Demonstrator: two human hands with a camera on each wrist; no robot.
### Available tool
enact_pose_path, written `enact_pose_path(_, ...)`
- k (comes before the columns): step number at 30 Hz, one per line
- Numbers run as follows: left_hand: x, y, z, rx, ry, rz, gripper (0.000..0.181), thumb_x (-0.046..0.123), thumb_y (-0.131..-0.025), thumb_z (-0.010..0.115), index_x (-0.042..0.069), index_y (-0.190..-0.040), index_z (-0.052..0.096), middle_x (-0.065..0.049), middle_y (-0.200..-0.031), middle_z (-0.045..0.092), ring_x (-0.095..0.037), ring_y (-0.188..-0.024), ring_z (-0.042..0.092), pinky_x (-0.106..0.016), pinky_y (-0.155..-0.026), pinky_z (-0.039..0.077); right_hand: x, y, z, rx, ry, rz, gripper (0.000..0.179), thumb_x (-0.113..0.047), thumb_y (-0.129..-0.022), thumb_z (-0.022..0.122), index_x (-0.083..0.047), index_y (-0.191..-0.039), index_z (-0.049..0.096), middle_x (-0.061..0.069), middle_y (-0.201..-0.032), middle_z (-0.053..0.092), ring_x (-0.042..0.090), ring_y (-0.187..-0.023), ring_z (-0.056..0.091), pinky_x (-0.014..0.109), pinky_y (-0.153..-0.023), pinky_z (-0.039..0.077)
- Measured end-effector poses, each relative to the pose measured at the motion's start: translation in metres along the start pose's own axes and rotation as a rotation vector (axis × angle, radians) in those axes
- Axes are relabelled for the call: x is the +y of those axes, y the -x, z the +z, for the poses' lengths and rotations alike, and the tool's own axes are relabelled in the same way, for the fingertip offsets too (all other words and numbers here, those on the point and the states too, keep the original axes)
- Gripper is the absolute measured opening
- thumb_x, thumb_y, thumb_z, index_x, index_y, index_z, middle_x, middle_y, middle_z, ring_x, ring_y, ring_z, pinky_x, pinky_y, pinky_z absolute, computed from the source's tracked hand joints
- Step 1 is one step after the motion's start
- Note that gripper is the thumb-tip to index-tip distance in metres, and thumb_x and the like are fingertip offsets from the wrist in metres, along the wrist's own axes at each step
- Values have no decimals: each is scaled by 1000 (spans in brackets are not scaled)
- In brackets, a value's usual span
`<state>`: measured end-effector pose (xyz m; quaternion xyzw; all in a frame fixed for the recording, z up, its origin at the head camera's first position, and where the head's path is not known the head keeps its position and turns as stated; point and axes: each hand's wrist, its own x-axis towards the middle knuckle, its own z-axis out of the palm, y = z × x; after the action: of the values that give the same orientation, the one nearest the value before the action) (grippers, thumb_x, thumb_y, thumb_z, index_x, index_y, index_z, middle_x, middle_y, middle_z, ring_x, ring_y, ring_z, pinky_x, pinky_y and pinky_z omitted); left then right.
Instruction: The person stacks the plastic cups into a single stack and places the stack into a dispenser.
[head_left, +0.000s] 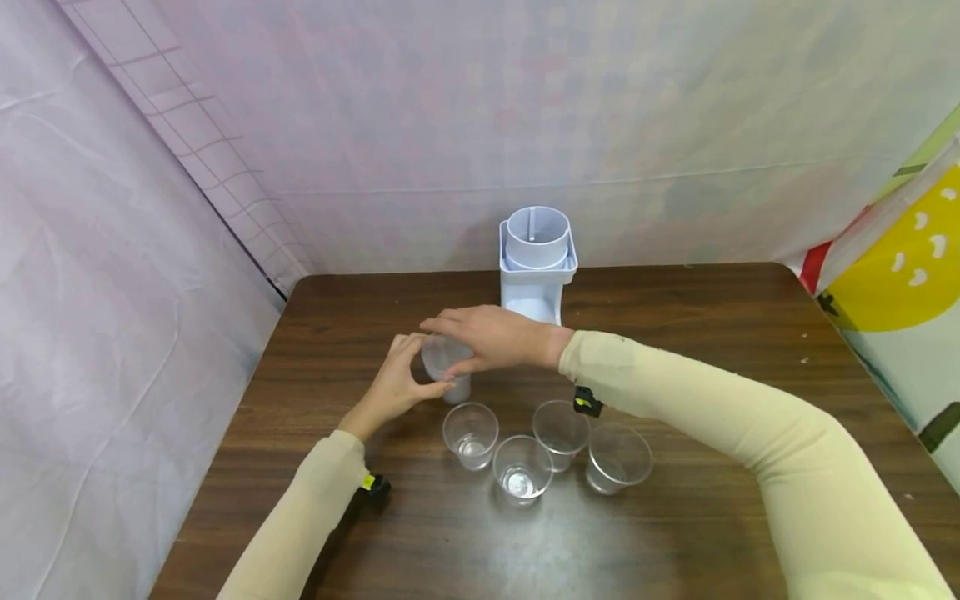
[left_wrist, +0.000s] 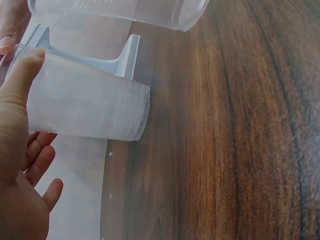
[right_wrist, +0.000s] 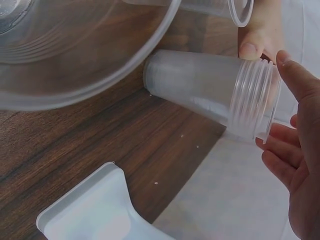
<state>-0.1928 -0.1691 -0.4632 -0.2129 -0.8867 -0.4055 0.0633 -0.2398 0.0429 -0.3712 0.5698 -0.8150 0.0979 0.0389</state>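
A nested stack of clear plastic cups [head_left: 455, 385] is upright left of the table's middle, its several rims showing close together in the right wrist view. My left hand [head_left: 396, 379] holds the stack near its rim from the left, with the thumb [left_wrist: 25, 75] on the near side. From the right, my right hand [head_left: 506, 336] reaches over the top and grips the rim between thumb and fingers. Single clear cups stand just nearer to me: one cup [head_left: 471, 437] on the left, another cup [head_left: 522, 471] in front, a cup [head_left: 561, 433] behind it and a cup [head_left: 619, 458] at right.
A white plastic holder [head_left: 534, 275] with a round tube on top stands at the back of the brown wooden table [head_left: 360, 308], behind my right hand. Pale cloth [head_left: 480, 125] hangs behind the table, and more cloth [head_left: 97, 333] hangs at the left.
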Motion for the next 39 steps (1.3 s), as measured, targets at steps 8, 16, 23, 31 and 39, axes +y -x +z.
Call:
enact_pose_path(8, 0, 1, -1, 2, -5, 9, 70, 27, -73, 88, 6, -131, 55, -8, -133, 61, -24, -117, 44, -47, -104, 42, 1, -1, 4, -16, -8, 16, 80, -53, -84, 72, -7, -144, 46, 7, -134, 61, 21, -117, 64, 36, -100, 53)
enact_pose_path(16, 0, 0, 0, 0, 0, 6, 66, 26, -74, 87, 5, -128, 56, -8, -131, 61, -25, -119, 43, -49, -105, 41, 1, 1, 2, -14, 9, 17, 81, -55, -85, 70, -8, -145, 45, 6, -136, 60, 21, -118, 63, 36, -100, 52)
enact_pose_path(23, -1, 0, 0, -3, 8, 7, 68, 27, -75, 87, 9, -132, 56, -5, -131, 61, -22, -117, 43, -46, -103, 41, -7, 4, -17, 23, 34, 11, 77, -55, -88, 66, -8, -146, 45, 7, -138, 59, 21, -124, 60, 36, -106, 48)
enact_pose_path(31, -2, 2, -1, -41, 8, 9, 68, 28, -77, 85, 16, -135, 53, -3, -132, 58, -22, -117, 41, -45, -100, 39, -43, 19, -34, 31, 66, -95, 67, -59, -91, 60, -9, -136, 55, 5, -129, 65, 21, -119, 63, 35, -103, 50)
enact_pose_path(39, -3, 1, -2, -33, 29, -9, 69, 23, -74, 87, 12, -134, 54, -5, -133, 57, -23, -118, 40, -50, -105, 38, -65, 36, -18, -81, 101, -84, 77, -70, -81, 63, -15, -135, 56, 0, -115, 66, 12, -96, 65, 31, -84, 57)
